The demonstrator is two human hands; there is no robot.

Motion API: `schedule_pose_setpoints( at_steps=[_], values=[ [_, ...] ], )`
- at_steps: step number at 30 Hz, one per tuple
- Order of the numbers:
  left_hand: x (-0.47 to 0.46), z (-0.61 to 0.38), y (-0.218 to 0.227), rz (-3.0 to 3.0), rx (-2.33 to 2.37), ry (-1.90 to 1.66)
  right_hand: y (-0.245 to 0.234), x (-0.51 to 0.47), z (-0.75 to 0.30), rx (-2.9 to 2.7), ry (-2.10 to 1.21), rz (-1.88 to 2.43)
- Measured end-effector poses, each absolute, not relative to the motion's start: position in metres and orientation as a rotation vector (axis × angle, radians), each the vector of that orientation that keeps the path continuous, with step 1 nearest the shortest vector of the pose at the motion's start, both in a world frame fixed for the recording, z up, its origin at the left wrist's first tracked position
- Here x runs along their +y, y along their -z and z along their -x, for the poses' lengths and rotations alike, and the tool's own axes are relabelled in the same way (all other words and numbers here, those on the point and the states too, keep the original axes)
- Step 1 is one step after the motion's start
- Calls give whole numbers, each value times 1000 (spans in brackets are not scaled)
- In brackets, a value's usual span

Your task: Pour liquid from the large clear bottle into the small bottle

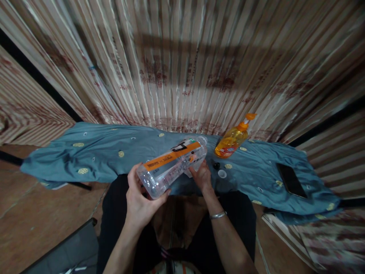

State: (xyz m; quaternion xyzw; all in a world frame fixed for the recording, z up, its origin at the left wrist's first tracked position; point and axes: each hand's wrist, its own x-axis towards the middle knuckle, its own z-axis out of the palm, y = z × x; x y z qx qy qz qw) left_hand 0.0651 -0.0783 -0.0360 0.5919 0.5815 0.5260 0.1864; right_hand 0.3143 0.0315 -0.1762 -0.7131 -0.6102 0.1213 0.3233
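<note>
My left hand [140, 198] is closed round the base of a clear plastic bottle [172, 166] with an orange label, held tilted over the table's near edge with its neck pointing away to the right. My right hand [202, 176] reaches under the bottle's neck end, fingers curled on something pale that I cannot make out. A silver bangle [218, 215] circles my right wrist. Just right of that hand, a black cap [216, 165] and a white cap [222, 174] lie on the blue cloth [99, 152].
An orange pump bottle [234, 139] stands at the back of the cloth, against the striped curtain [182, 64]. A dark phone [291, 179] lies flat at the cloth's right end. A grey object [65, 251] sits on the brown floor at lower left.
</note>
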Motion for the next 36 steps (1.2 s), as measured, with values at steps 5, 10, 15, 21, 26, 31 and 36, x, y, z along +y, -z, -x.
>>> schedule_pose_setpoints(
  at_steps=[5,10,15,21,26,31,36],
  values=[
    [-79,-67,35,-1647,1632,-1478,169,30,-310,-1492,-375,1922],
    [-81,-67,32,-1622,1652,-1456,165,30,-311,-1505,-392,1944],
    [-81,-71,28,-1605,1645,-1468,169,30,-312,-1511,-378,1933],
    [-81,-80,27,-1569,1661,-1562,173,30,-313,-1509,-334,1922],
    [-82,-80,28,-1576,1670,-1551,176,31,-315,-1517,-354,1890],
    [-83,-80,30,-1564,1678,-1533,179,32,-315,-1502,-303,1907],
    [-83,-79,34,-1577,1668,-1544,177,32,-316,-1527,-307,1916]
  ],
)
